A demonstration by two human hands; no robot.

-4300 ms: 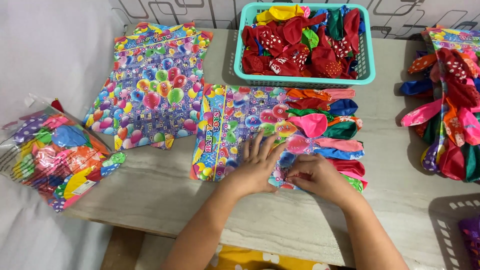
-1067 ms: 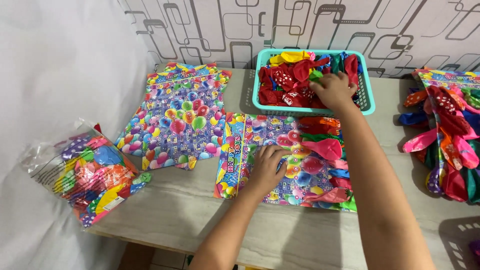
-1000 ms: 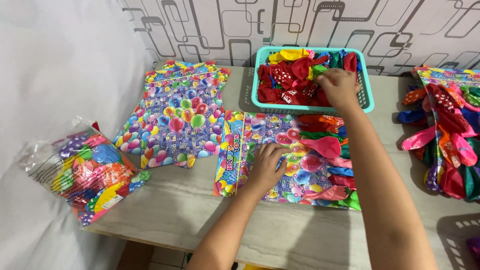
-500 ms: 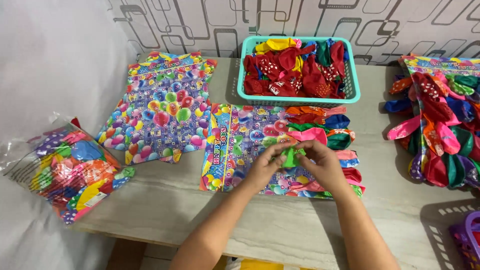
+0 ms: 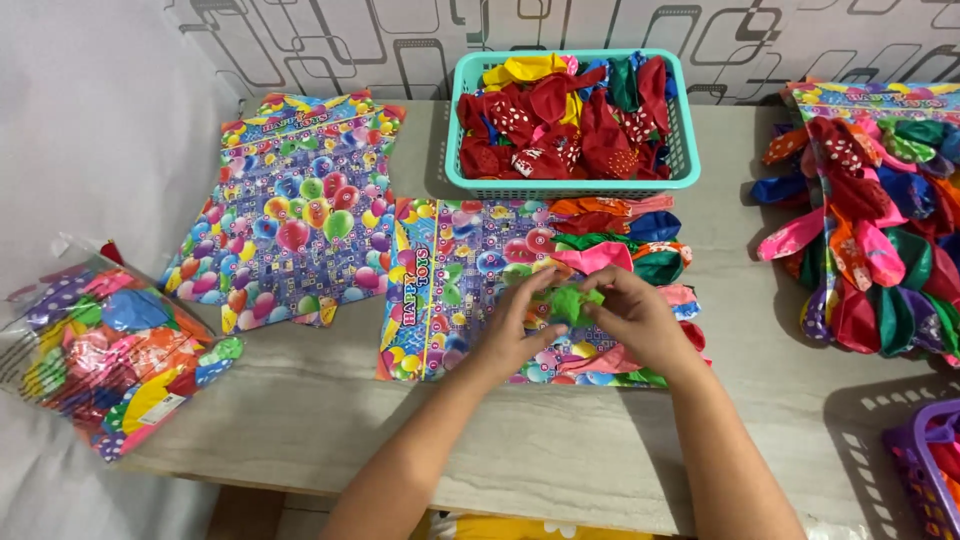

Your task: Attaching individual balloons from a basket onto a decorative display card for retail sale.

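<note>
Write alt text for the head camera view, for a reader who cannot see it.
Both hands, left hand and right hand, pinch a green balloon over a printed balloon card lined with uninflated balloons on a pale table. Behind sits a teal basket of mostly red balloons; a stack of blank cards and a clear bag of balloons lie left, a filled card right.

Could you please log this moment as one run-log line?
left hand: on green balloon | right hand: on green balloon | under: printed card | behind: teal basket

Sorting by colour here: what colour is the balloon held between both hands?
Green balloon, pinched between left hand and right hand; head view.
</note>
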